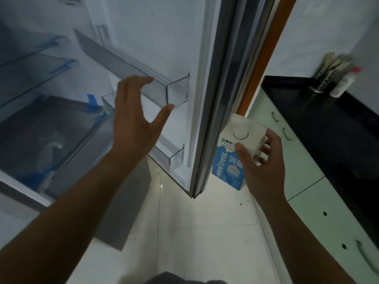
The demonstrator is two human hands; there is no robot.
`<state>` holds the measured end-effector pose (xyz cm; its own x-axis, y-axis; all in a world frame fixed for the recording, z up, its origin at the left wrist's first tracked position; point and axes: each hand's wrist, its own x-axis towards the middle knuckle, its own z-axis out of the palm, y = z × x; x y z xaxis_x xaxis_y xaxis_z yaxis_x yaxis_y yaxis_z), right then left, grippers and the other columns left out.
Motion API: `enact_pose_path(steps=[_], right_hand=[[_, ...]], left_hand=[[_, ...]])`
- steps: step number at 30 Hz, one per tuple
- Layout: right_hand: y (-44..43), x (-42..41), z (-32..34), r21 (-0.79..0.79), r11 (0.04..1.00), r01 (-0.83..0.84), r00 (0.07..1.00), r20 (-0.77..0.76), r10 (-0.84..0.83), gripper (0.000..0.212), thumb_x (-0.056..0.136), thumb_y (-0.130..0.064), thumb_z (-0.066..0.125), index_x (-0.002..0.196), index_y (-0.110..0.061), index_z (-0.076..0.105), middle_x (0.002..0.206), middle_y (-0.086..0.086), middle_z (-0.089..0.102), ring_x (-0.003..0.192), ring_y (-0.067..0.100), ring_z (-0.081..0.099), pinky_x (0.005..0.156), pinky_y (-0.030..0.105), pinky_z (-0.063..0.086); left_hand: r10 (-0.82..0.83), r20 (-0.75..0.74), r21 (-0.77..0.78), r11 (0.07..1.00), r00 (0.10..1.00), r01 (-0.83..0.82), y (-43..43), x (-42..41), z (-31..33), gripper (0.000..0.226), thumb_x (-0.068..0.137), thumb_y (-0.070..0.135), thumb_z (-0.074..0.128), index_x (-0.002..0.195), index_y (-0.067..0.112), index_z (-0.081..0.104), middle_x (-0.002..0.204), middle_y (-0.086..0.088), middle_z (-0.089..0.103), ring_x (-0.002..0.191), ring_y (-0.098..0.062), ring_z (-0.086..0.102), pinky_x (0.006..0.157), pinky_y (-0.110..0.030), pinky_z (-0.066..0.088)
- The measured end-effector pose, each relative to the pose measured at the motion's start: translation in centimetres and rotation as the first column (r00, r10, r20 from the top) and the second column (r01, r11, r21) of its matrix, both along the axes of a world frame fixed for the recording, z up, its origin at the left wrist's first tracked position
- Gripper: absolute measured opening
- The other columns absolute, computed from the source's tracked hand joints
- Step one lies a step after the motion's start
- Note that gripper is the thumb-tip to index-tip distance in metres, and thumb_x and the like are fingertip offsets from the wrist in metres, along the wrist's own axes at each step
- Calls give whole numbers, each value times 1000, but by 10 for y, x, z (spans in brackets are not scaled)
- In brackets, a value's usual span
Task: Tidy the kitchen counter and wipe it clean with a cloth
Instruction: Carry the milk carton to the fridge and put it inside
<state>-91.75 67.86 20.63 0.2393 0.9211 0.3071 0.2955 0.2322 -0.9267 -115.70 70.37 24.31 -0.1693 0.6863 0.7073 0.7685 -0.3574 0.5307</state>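
So the fridge door is swung wide open. The left hand is up in front of the upper clear door bin, fingers and thumb spread, holding nothing; can't tell if the thumb touches the bin. The right hand grips a blue and white milk carton by its top, fingers curled round it, just right of the door's edge and above the floor. The black worktop is far right, with a utensil holder and a pink-capped bottle side by side at its far end.
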Motion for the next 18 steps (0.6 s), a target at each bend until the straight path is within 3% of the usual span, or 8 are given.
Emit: enact_pose_path(steps=[2, 4, 9, 11, 13, 15, 16, 18], right_hand=[[12, 6, 6, 14, 1000, -27, 1000, 9, 27, 47, 74, -35, 68, 113, -32, 41, 118, -5, 52, 106, 7, 54, 68, 4, 47], [25, 8, 11, 8, 999, -42, 999, -4, 42, 50, 71, -41, 65, 114, -31, 42, 120, -3, 53, 105, 3, 54, 65, 4, 45], [66, 6, 7, -19, 1000, -19, 1000, -1, 19, 61, 66, -46, 63, 121, -27, 44, 124, -1, 52, 110, 11, 53, 67, 4, 47], [84, 1, 2, -29, 1000, 9, 1000, 0, -9, 67, 64, -49, 63, 123, -24, 44, 124, 0, 53, 111, 12, 53, 73, 11, 51], [101, -5, -1, -40, 998, 41, 999, -1, -41, 68, 63, -50, 63, 123, -24, 45, 123, 1, 53, 111, 12, 54, 80, 26, 56], [120, -12, -3, -60, 996, 73, 997, -6, -73, 68, 63, -50, 63, 123, -24, 45, 122, 0, 54, 109, 13, 55, 83, 36, 55], [128, -15, -4, -67, 994, 86, 996, -5, -86, 68, 62, -50, 63, 123, -25, 44, 122, 0, 54, 108, 11, 55, 83, 35, 55], [145, -22, -5, -70, 990, 119, 993, 3, -119, 67, 61, -51, 61, 121, -27, 43, 119, -3, 54, 102, 3, 56, 76, 19, 54]], left_hand=[[-63, -159, -20, 998, 985, 61, 28, 4, 9, 47, 84, 37, 62, 121, 11, 52, 122, -14, 53, 117, -25, 47, 101, -25, 32], [-136, -261, -73, 990, 956, 121, 54, 6, 16, 41, 85, 39, 59, 119, 16, 55, 120, -11, 55, 116, -25, 48, 100, -28, 32], [-195, -380, -93, 981, 904, 172, 113, 4, 30, 37, 86, 41, 55, 117, 19, 58, 114, -8, 58, 110, -24, 52, 99, -30, 33], [-200, -396, -104, 979, 896, 173, 142, -3, 31, 38, 86, 45, 52, 116, 22, 58, 111, -5, 60, 107, -23, 54, 102, -38, 34], [-186, -426, -96, 982, 885, 161, 171, -10, 29, 37, 85, 46, 51, 113, 24, 61, 103, -2, 64, 99, -23, 58, 104, -45, 31], [-168, -446, -46, 985, 879, 165, 195, -14, 27, 34, 85, 47, 53, 109, 25, 63, 89, 1, 65, 87, -23, 59, 98, -42, 31], [-160, -454, -10, 985, 877, 174, 205, -13, 25, 32, 85, 47, 53, 108, 27, 63, 84, 2, 63, 83, -22, 58, 92, -39, 31], [-133, -467, 60, 982, 874, 181, 223, -9, 19, 29, 87, 46, 54, 109, 30, 62, 83, 6, 61, 82, -20, 56, 83, -33, 26]])
